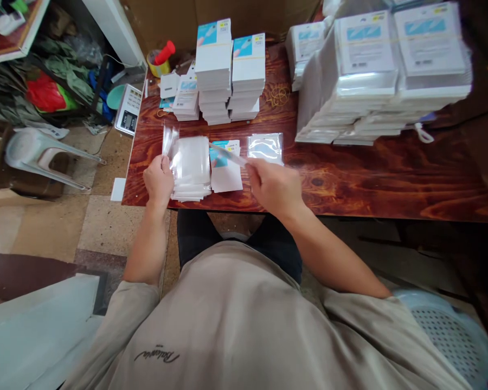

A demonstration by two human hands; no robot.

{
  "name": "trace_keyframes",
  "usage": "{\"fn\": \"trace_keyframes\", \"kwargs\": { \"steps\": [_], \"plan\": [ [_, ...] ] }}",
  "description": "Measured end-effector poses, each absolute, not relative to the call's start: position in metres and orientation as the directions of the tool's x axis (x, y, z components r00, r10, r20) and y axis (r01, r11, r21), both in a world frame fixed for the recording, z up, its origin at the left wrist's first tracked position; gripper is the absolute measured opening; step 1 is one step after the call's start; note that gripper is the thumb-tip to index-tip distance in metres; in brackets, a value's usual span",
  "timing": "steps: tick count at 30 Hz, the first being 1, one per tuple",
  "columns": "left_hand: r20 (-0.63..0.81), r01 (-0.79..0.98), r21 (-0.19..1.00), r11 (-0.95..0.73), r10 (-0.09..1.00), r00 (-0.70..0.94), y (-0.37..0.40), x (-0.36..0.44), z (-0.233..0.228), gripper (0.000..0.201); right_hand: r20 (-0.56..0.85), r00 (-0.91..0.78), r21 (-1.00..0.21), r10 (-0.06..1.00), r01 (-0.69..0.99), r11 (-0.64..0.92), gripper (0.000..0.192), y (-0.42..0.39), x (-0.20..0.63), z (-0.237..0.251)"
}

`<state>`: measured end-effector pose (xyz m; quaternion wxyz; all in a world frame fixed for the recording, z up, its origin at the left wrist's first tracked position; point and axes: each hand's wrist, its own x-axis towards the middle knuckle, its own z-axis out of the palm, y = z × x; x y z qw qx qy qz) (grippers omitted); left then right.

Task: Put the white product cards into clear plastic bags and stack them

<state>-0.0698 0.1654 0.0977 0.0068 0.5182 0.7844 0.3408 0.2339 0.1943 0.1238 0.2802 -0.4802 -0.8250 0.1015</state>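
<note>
My left hand (159, 181) is closed on the edge of a clear plastic bag (171, 140), which stands up at the left side of a stack of clear bags (192, 165). Between the fingers of my right hand (274, 187) is a thin white card (232, 156), seen almost edge-on and pointing left toward the bags. Beneath it lies a small pile of blue-and-white printed cards (228, 179), right beside the bag stack. Just behind my right hand, a shiny clear packet (265, 147) rests flat on the table.
Tall piles of printed cards (214, 59) stand at the back of the wooden table (350, 184). Large banded stacks of bagged cards (366, 65) fill the back right. Rubber bands (277, 95) lie between. A tape roll (158, 64) sits at the back left; a plastic stool (44, 157) is on the floor.
</note>
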Motion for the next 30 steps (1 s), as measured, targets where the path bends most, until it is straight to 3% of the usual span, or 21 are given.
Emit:
{"fn": "trace_keyframes", "kwargs": {
  "steps": [1, 3, 5, 8, 11, 16, 21, 30],
  "plan": [
    [0.395, 0.792, 0.577, 0.198, 0.781, -0.483, 0.165, -0.069, 0.097, 0.030, 0.396, -0.249, -0.563, 0.884, 0.695, 0.448, 0.030, 0.193, 0.237, 0.123],
    [0.418, 0.671, 0.730, 0.131, 0.690, -0.590, 0.166, -0.063, 0.096, 0.029, 0.323, -0.075, -0.809, 0.944, 0.495, 0.316, 0.034, 0.187, 0.240, 0.121],
    [0.268, 0.395, 0.917, 0.064, 0.634, -0.725, 0.166, -0.054, 0.097, 0.027, 0.118, -0.098, -0.966, 0.988, 0.219, 0.137, 0.038, 0.179, 0.237, 0.119],
    [0.004, -0.016, 1.000, -0.025, 0.651, -0.759, 0.166, -0.036, 0.102, 0.024, -0.182, -0.332, -0.979, 0.925, -0.025, -0.201, 0.047, 0.165, 0.227, 0.113],
    [-0.100, -0.196, 0.978, -0.070, 0.668, -0.737, 0.164, -0.019, 0.107, 0.025, -0.300, -0.436, -0.934, 0.849, -0.048, -0.355, 0.052, 0.158, 0.215, 0.105],
    [-0.136, -0.307, 0.945, -0.114, 0.716, -0.685, 0.159, 0.002, 0.108, 0.030, -0.286, -0.334, -0.937, 0.898, -0.097, -0.334, 0.051, 0.161, 0.207, 0.097],
    [-0.112, -0.250, 0.965, -0.079, 0.736, -0.667, 0.153, 0.013, 0.104, 0.034, -0.150, -0.203, -0.970, 0.968, -0.159, -0.184, 0.041, 0.165, 0.205, 0.094],
    [-0.137, -0.263, 0.965, -0.018, 0.817, -0.560, 0.137, 0.027, 0.111, 0.047, -0.125, -0.057, -0.981, 0.991, -0.142, -0.132, 0.041, 0.155, 0.192, 0.090]
  ]
}}
